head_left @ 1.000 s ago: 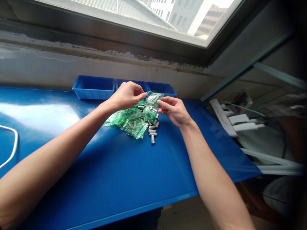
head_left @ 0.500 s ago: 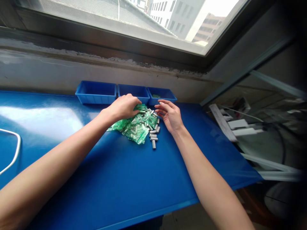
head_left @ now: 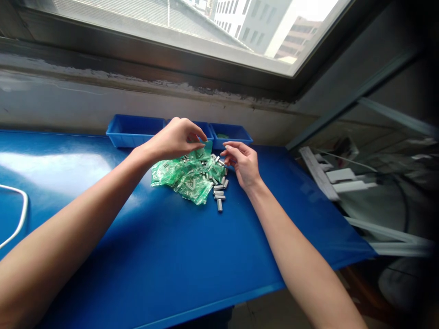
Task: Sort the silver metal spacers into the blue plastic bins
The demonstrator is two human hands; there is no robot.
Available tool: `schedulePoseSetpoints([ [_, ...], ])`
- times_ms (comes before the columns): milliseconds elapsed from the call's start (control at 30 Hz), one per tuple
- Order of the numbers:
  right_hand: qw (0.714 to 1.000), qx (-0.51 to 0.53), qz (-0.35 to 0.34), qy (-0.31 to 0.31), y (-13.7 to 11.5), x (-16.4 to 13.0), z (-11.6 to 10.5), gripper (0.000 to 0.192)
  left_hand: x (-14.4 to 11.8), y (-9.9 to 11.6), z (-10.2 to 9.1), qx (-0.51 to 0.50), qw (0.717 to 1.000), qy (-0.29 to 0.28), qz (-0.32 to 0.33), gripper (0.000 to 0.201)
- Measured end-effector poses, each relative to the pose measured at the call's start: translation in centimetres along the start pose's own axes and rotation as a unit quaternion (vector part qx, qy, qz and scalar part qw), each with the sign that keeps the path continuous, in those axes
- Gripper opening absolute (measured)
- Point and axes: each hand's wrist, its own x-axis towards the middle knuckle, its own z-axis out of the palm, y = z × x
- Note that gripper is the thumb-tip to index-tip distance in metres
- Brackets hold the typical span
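Observation:
My left hand (head_left: 183, 137) is above the back of the pile, pinching the top of a small green plastic bag (head_left: 205, 150) between thumb and fingers. Below it, more clear green plastic bags (head_left: 194, 187) lie heaped, with small metal pieces showing through. Loose silver metal spacers (head_left: 219, 187) are scattered along the right side of the heap, one lying nearest the front. To the right of the pile my right hand (head_left: 242, 162) hovers with fingers bent and slightly apart; I see nothing held in it.
Three blue bins (head_left: 137, 132) stand in a row along the wall behind the pile; the right one holds something green. A white cable (head_left: 24, 210) curves over the blue table (head_left: 192, 256) at left. White parts (head_left: 343, 180) and a metal frame are to the right.
My left hand has risen slightly, lifting the small green bag upright from the pile. My right hand has stayed nearly in place.

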Motion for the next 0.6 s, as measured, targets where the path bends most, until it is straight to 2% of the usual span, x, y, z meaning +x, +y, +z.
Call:
schedulePoseSetpoints([
  [67,1.0,-0.004,-0.006,-0.017,-0.07,-0.02,-0.02,0.031,0.09,0.04,0.08,-0.04,0.999,0.011,-0.009,0.03],
  [200,0.997,-0.022,-0.004,-0.074,-0.33,-0.29,0.02,0.041,0.26,-0.13,0.41,-0.117,0.992,-0.005,-0.038,0.04],
  [300,0.994,-0.034,-0.005,-0.105,-0.56,-0.6,0.13,0.039,0.3,-0.33,0.58,-0.156,0.986,-0.007,-0.059,0.044],
  [433,0.991,-0.029,-0.003,-0.127,-0.8,-0.81,0.28,0.032,0.31,-0.58,0.59,-0.149,0.987,-0.004,-0.067,0.046],
  [600,0.993,-0.012,0.027,-0.115,-0.96,-0.74,0.32,0.034,0.29,-0.67,0.71,-0.147,0.987,0.004,-0.066,0.047],
])
